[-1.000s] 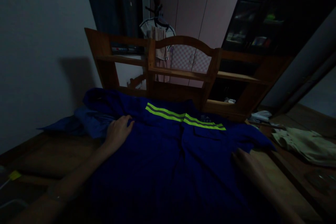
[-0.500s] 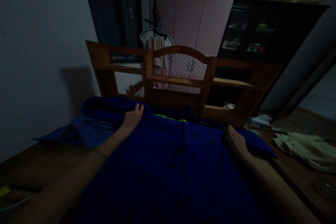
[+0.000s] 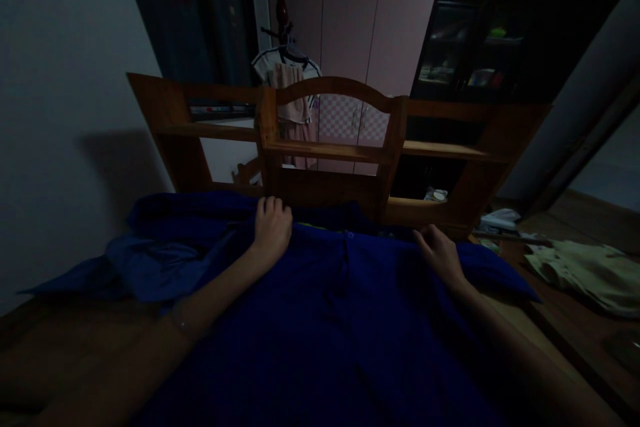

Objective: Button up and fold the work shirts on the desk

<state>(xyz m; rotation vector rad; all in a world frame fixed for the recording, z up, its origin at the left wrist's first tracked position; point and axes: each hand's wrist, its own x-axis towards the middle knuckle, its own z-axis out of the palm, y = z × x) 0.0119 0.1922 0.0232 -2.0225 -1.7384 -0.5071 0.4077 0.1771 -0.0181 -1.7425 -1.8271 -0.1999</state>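
A deep blue jacket-like garment (image 3: 330, 320) lies spread out in front of me, with a seam down its middle and a small round fastener near its top edge. My left hand (image 3: 273, 230) has its fingers curled over that edge, left of the seam, gripping the cloth. To the right, my right hand (image 3: 441, 257) pinches the same edge between thumb and fingers. A blue sleeve-like part (image 3: 495, 270) sticks out past it. Lighter blue cloth (image 3: 155, 263) is bunched at the left. A thin yellow-green strip shows behind the top edge.
A wooden headboard (image 3: 325, 153) with shelves stands just beyond the garment. Pale green folded cloth (image 3: 585, 273) lies on the right. Behind are a pink wardrobe (image 3: 345, 40), a dark cabinet (image 3: 545, 47) and a coat stand with clothes (image 3: 293, 87). A wall (image 3: 75, 80) bounds the left.
My left hand has shifted slightly right along the top edge and turned knuckles up. My right hand has moved a little left and up. Less of the yellow-green strip shows. The camera view has tilted slightly.
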